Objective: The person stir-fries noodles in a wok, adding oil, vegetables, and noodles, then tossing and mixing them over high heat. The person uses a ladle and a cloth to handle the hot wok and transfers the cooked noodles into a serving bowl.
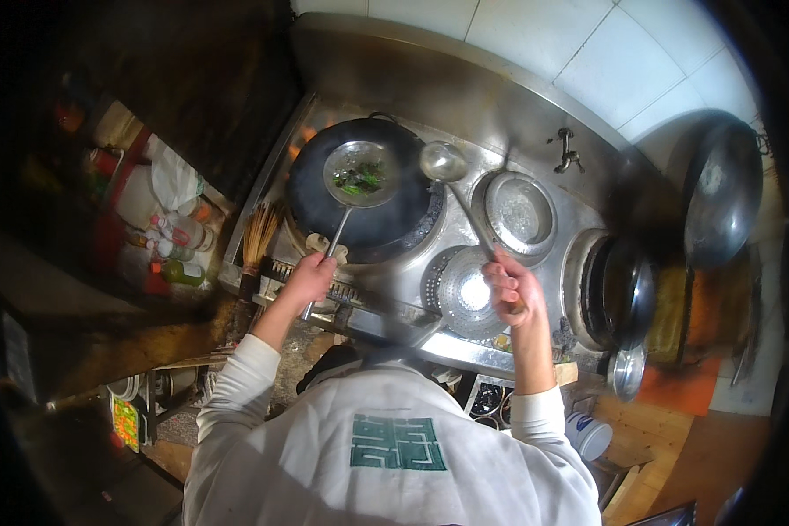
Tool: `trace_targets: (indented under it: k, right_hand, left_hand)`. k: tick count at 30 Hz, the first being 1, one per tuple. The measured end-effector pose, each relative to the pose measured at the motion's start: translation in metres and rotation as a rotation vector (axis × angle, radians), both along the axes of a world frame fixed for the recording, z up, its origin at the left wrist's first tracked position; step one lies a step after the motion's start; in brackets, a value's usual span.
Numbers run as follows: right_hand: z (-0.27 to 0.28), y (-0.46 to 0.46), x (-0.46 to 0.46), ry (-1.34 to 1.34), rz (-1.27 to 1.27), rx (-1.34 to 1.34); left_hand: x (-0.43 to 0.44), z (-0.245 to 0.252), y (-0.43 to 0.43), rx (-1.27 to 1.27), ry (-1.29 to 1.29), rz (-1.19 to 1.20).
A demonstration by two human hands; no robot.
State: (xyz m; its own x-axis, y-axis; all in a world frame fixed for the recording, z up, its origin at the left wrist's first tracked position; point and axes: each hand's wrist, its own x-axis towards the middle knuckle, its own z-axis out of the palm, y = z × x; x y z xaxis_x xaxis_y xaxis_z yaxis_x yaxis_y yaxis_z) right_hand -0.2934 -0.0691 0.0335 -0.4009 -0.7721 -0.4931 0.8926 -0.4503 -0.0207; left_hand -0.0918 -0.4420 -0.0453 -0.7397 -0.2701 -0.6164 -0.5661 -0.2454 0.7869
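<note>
My left hand is closed around the metal handle of a round strainer, which holds green leafy pieces above a large dark wok. In my right hand is the long handle of a steel ladle, its bowl at the wok's right edge. Below that handle lies a perforated metal colander on the steel stove top. Behind my right hand stands a round metal pot with liquid in it. The wok's inside is partly hidden by the strainer.
Flames show at the wok's upper left. A bamboo brush stands left of the wok. Bottles crowd the far left. A tap is on the back wall; more woks are at the right.
</note>
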Motion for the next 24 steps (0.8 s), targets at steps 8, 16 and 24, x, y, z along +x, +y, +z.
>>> trace_targets:
  k: [8,16,24]
  right_hand:
    - [0.021,-0.096,0.028,0.417,0.261,0.435]
    - [-0.003,-0.098,0.044,1.352,0.523,1.1]
    - [-0.036,-0.008,0.014,1.915,0.303,1.724]
  left_hand:
    - [0.006,-0.008,0.006,-0.002,-0.002,-0.047]
    - [0.026,-0.014,0.012,0.119,-0.009,-0.014]
    - [0.035,-0.012,0.011,0.114,-0.009,0.015]
